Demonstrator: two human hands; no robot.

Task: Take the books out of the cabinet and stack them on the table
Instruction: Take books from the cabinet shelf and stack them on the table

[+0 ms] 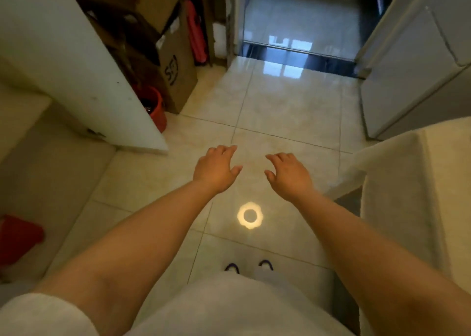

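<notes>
The floor (pixel 280 111) is glossy tile — smooth, cream and faintly marbled, polished enough to mirror a ring lamp (pixel 250 216) and window panes. Left of the floor, a leaning white panel (pixel 76 75) looks like smooth matt board, scuffed with dark specks. Behind the panel stand cardboard boxes (pixel 175 73) — plain brown, dull, printed in black — and a shiny red plastic bucket (pixel 156 106). Right of the floor, pale cabinet doors (pixel 413 75) have a smooth satin finish. Nearest, the person's light garment (pixel 229 307) looks like soft matt cloth

Home hallway: tiled floor (pixel 280 111), cardboard boxes (pixel 175 75)
</notes>
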